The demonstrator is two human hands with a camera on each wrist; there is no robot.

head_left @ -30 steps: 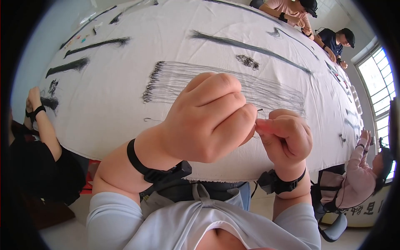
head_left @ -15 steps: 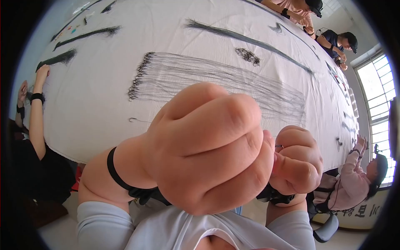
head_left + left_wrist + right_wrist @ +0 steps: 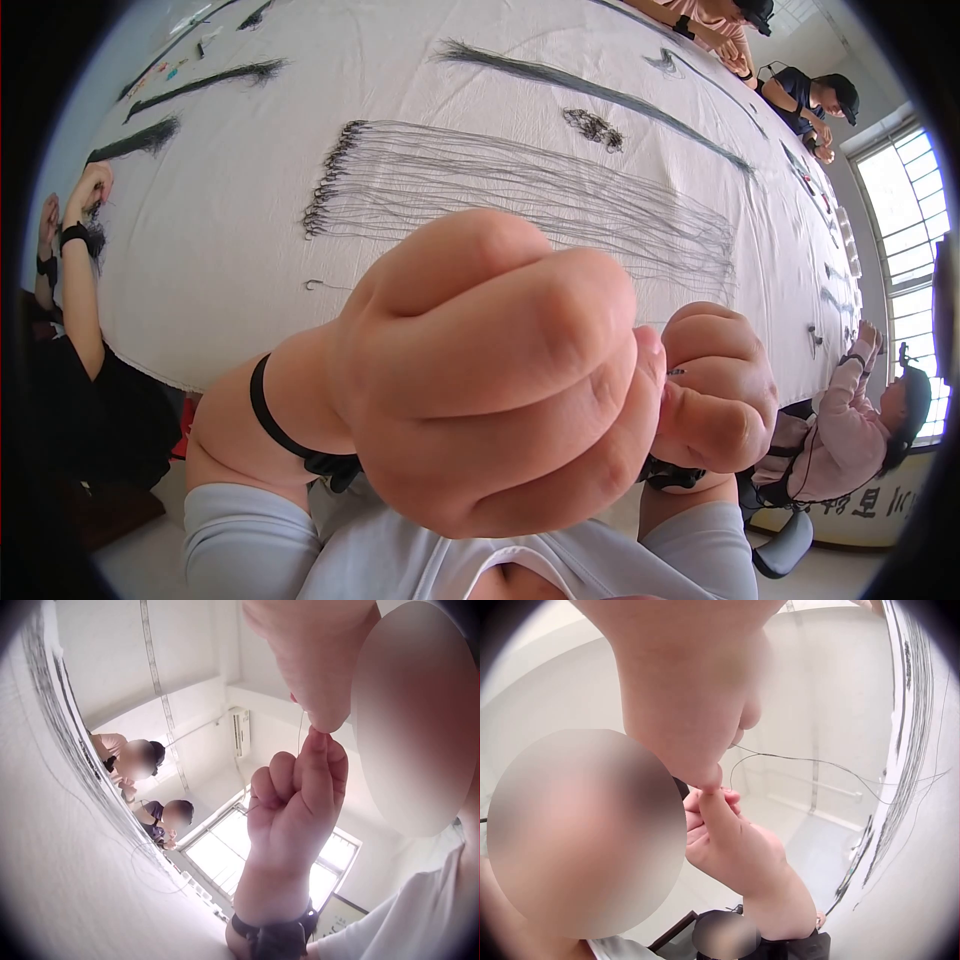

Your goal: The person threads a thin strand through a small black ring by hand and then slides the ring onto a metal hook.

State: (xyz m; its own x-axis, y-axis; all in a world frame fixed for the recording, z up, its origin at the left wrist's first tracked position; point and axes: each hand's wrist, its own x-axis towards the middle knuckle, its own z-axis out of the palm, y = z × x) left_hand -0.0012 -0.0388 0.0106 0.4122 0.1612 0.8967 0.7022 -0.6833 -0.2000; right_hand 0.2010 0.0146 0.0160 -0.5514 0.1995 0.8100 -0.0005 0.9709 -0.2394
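Observation:
Close to the head camera, my left hand [image 3: 490, 380] is curled with its back up, thumb and finger pinching at the tips. My right hand [image 3: 720, 385] meets it fingertip to fingertip, also in a pinch. A thin dark fishing line [image 3: 780, 757] loops out from between them in the right wrist view. Beside the right fingers shows a small dark piece [image 3: 676, 372], mostly hidden by the hands. Beyond them, a row of fishing hooks [image 3: 330, 180] with long lines [image 3: 520, 185] lies spread across the white cloth, and a single hook [image 3: 313, 285] rests nearer me.
A tangled pile of black hooks [image 3: 594, 130] lies farther back. Dark bundles of line [image 3: 590, 95] stretch over the white tablecloth [image 3: 230, 250]. At the left edge another person's arm [image 3: 85, 260] reaches onto the table; more people sit at the right.
Both hands have come up closer to the head camera, still together, and now appear larger. The view has shifted slightly, and the person at left has reached farther onto the table.

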